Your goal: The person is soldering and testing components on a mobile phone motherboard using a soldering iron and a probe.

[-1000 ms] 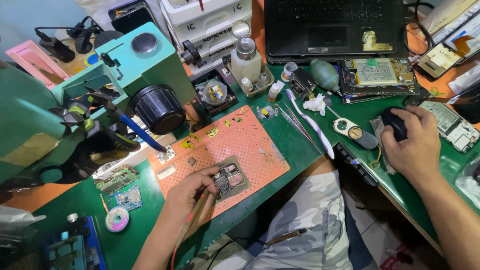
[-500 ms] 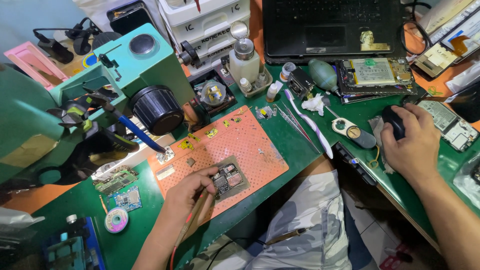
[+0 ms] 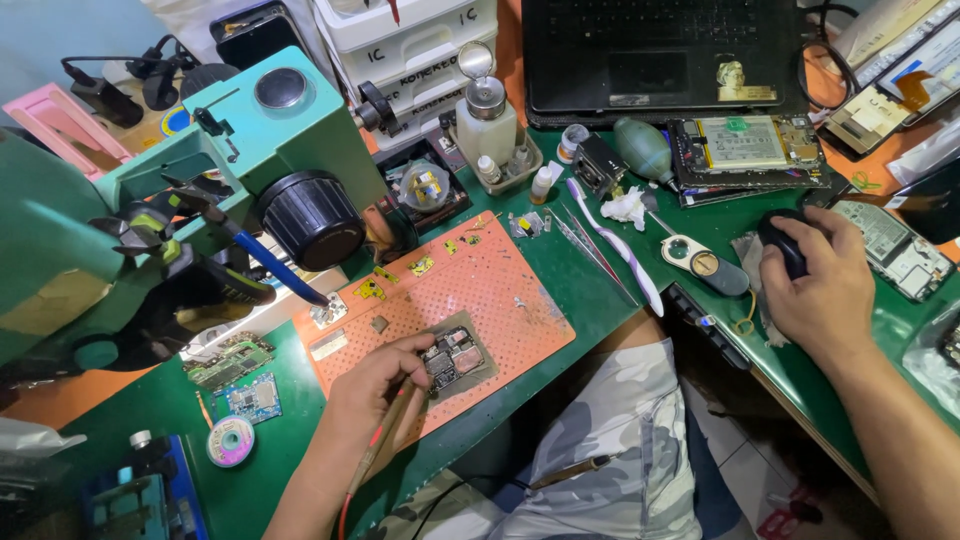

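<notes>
My left hand (image 3: 372, 395) rests on the orange perforated work mat (image 3: 470, 290) and grips a thin brown-handled tool (image 3: 388, 437). Its fingertips touch a small circuit board (image 3: 452, 358) lying on a grey holder on the mat. My right hand (image 3: 818, 290) lies over a black computer mouse (image 3: 783, 243) on the green bench at the right. A green microscope (image 3: 190, 190) with a black knob stands at the left, above the mat's far corner.
A black laptop (image 3: 660, 50) sits at the back, with an opened phone (image 3: 745, 148) in front of it. A pump bottle (image 3: 486, 115), tweezers (image 3: 590, 250), a toothbrush (image 3: 620, 245), a solder wick reel (image 3: 231, 441) and loose boards (image 3: 232, 362) lie around the mat. The bench edge cuts in around my lap.
</notes>
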